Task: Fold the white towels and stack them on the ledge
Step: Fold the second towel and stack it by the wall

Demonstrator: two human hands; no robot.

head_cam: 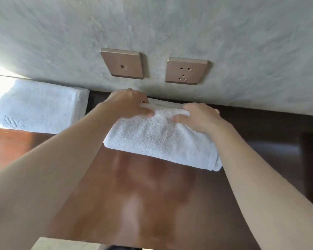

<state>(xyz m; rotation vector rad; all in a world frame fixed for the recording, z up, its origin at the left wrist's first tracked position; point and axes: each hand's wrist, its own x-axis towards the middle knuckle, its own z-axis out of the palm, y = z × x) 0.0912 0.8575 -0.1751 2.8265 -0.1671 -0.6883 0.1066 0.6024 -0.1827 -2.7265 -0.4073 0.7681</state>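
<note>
Grey textured wall (170,29) fills the top half of the view, blurred. Below it a glossy brown wooden ledge (134,195) runs toward the camera, darker along the wall edge.

Folded white towel (157,141) lies on the ledge mid-frame, long side left to right, far edge close to the wall, near folded edge rounded, layered ends showing at its right. A second folded towel, the left towel (40,107), sits on the ledge at far left against the wall, apart from the first, with a faint embossed mark near its front corner; bright glare washes out its left side.

Both bare forearms reach in from the bottom. Left hand (128,103) is at the towel's far left corner, fingers curled over the far edge, thumb on top, pinching the upper fold. Right hand (197,116) is at the far right part, fingers curled down on the same raised fold, thumb on top, gripping it. The fold between the hands is lifted slightly off the layers under it.

Two bronze wall plates are above the towel: left plate (122,63) with one small port, right socket (186,71) with pin holes. Neither touches anything.
</note>
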